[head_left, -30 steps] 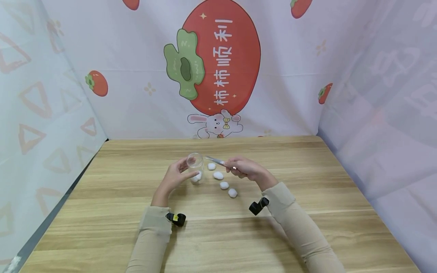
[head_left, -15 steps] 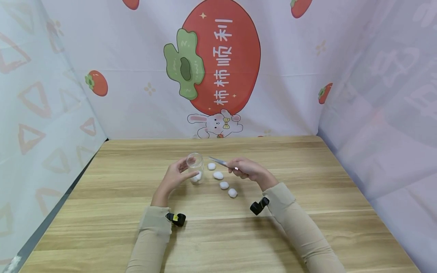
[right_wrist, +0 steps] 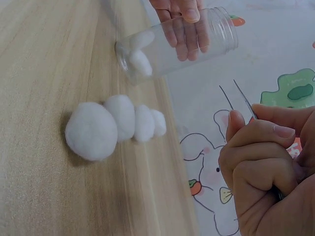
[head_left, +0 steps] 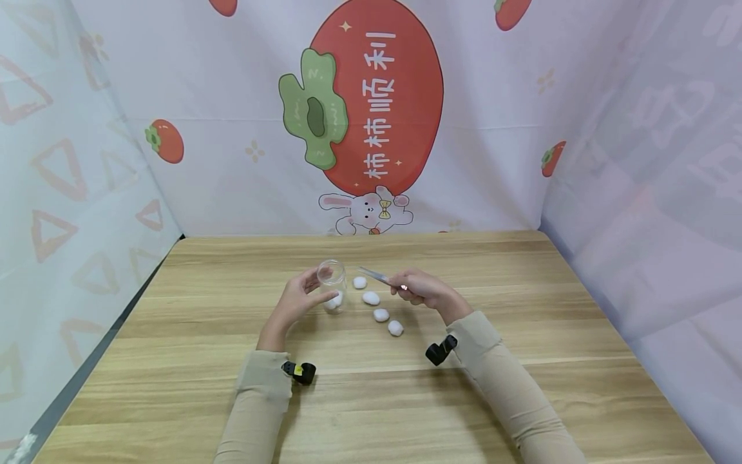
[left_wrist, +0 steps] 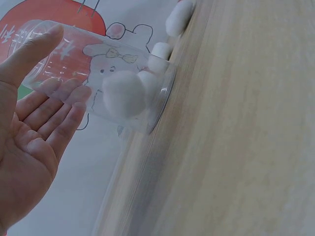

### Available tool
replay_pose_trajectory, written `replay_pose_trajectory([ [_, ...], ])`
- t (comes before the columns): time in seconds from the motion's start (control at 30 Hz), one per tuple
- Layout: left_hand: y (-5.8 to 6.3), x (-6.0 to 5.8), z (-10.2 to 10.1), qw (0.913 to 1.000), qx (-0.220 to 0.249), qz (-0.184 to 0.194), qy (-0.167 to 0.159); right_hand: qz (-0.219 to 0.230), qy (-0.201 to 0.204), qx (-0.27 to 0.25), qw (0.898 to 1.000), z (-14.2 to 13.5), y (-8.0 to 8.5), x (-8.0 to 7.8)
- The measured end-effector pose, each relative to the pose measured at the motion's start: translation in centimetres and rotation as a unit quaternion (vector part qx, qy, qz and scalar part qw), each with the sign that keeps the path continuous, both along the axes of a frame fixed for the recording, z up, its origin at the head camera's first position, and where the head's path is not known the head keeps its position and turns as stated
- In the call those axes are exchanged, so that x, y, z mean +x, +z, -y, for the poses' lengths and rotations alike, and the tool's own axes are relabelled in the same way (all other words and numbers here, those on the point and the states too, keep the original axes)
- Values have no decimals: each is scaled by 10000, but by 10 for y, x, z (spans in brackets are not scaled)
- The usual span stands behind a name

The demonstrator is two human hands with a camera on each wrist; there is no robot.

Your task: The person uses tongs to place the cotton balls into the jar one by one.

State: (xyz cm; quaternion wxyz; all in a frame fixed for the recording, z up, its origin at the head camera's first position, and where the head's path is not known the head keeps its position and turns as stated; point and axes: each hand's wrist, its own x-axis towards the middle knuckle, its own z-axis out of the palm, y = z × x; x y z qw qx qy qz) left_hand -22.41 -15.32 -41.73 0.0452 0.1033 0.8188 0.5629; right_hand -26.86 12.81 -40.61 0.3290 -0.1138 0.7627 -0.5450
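One left hand (head_left: 297, 298) grasps the upright jar (head_left: 337, 284) on the table (head_left: 371, 412), long axis vertical, mouth up; I'd fear a bump toppling it. At its three to four o'clock, four cotton balls (head_left: 371, 298) could roll if nudged. Tweezers (head_left: 374, 275), tips parted, pinched by the right hand (head_left: 422, 289), aim toward ten o'clock.

Balls (head_left: 371, 298): white. Jar (right_wrist: 160, 46): clear. Tweezers (head_left: 373, 275): silver-grey. Tabletop (head_left: 371, 412): pale brown wood grain. Far cloth (head_left: 475, 174): white, carries red fruits (head_left: 406, 96) (plus a rabbit (head_left: 362, 209) in a yellow bow (head_left: 384, 209)). Sleeves (head_left: 257, 406): beige.
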Motion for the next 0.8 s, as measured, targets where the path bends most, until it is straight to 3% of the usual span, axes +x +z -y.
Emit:
replay_pose_trajectory([
  [0.8, -3, -2, 1, 9999, 68, 59, -57, 341, -299, 204, 9988, -2, -24, -11],
])
